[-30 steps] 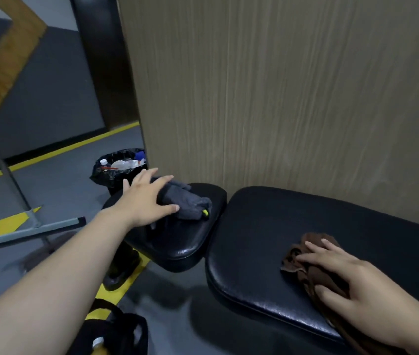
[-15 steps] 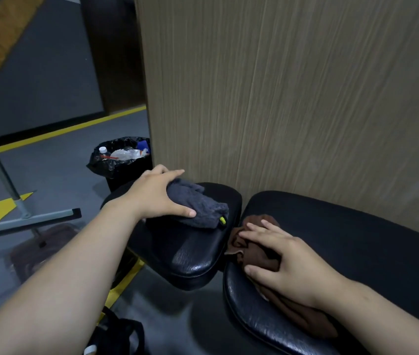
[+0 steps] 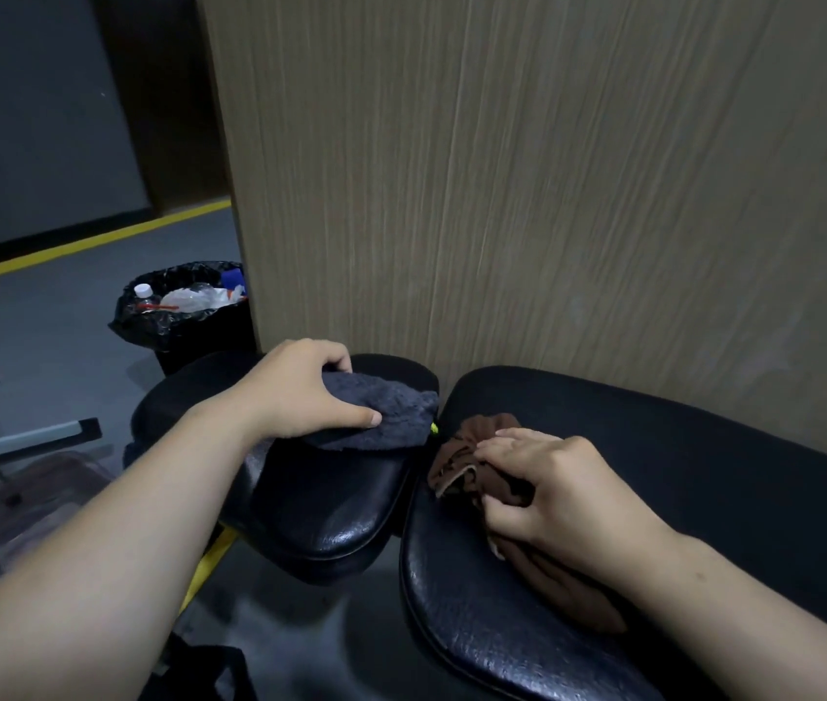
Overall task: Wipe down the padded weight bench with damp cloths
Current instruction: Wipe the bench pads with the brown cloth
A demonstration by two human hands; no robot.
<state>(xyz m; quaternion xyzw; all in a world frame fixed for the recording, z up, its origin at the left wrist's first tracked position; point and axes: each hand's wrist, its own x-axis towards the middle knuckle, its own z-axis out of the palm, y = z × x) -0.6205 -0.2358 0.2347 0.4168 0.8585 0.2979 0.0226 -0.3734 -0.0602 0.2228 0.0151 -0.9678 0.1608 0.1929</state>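
The black padded bench has two parts: a small seat pad (image 3: 330, 518) on the left and a long back pad (image 3: 705, 478) on the right, with a narrow gap between them. My left hand (image 3: 300, 392) presses a grey cloth (image 3: 386, 412) onto the far part of the small pad. My right hand (image 3: 553, 488) grips a bunched brown cloth (image 3: 472, 447) at the left end of the long pad, close to the gap. The two cloths lie almost side by side.
A wood-grain wall panel (image 3: 528, 194) rises right behind the bench. A black bin (image 3: 178, 316) with bottles and wrappers stands at the panel's left corner. A floor squeegee (image 3: 22, 442) lies on the grey floor at left. A dark bag (image 3: 199, 670) sits below.
My right hand has slid the brown cloth leftward along the long pad to its end by the gap. My left hand and the grey cloth shifted slightly right on the small pad.
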